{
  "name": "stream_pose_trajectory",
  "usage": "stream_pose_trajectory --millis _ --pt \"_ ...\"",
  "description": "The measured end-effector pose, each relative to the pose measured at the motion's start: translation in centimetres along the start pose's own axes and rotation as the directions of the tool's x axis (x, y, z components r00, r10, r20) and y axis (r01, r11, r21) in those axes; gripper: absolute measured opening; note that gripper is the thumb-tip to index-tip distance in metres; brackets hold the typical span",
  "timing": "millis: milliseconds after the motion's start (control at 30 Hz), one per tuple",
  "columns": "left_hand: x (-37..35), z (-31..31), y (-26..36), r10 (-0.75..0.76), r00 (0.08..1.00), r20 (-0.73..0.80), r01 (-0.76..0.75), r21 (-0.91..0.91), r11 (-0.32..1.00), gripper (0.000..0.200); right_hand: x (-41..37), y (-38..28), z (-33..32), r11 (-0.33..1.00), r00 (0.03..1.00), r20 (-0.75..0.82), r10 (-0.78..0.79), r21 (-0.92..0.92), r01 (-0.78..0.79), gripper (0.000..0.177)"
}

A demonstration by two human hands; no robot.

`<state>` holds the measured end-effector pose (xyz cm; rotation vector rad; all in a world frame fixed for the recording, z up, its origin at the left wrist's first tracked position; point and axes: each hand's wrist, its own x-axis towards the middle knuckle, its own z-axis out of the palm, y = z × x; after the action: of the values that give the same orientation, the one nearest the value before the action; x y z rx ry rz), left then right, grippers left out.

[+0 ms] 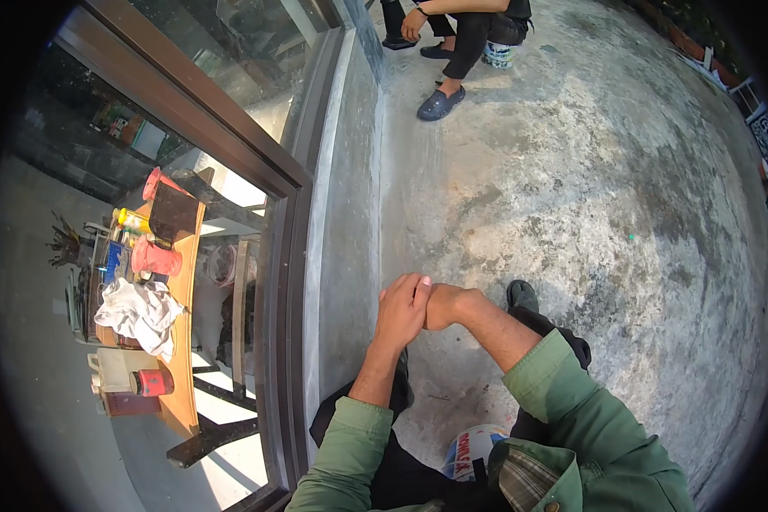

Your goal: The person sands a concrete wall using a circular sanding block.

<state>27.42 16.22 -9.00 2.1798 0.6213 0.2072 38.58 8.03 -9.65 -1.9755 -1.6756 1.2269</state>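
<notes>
Fingers (418, 286) of the left hand (398, 316) are clenched around the right hand (445, 305) — the two meet just below the middle of the view, held out over the person's knees. The right hand's own fingers are tucked behind the left palm, so I cannot tell whether they are curled or loose; only the back of that hand and the wrist show. Both forearms are bare up to the green sleeves (572, 401), the left arm coming in from 7 o'clock and the right from 4 o'clock.

At 6 o'clock from the hands, close under the person's body, is a white bucket (468, 450) with red lettering, partly hidden by dark trousers and the jacket. A dark shoe (521, 294) shows at 3 o'clock, just beside the right wrist in the view, on the concrete floor (589, 196).

At 9 o'clock runs a brown window frame (286, 256). In the glass appears a wooden bench (183, 397) carrying a white cloth (141, 314), a pink cup (155, 258) and a red jar (154, 382).

At 12 o'clock, well apart, another person (474, 34) sits — one blue shoe (440, 104) stretched out on the floor.
</notes>
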Motion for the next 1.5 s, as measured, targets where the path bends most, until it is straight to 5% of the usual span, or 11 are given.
stream_pose_trajectory --millis 1500 --pt "0.1 -0.5 -0.3 0.049 0.999 -0.022 -0.049 -0.001 0.999 0.033 0.2 -1.2 -0.9 0.998 0.996 0.067 0.06 -0.002 -0.06 0.032"
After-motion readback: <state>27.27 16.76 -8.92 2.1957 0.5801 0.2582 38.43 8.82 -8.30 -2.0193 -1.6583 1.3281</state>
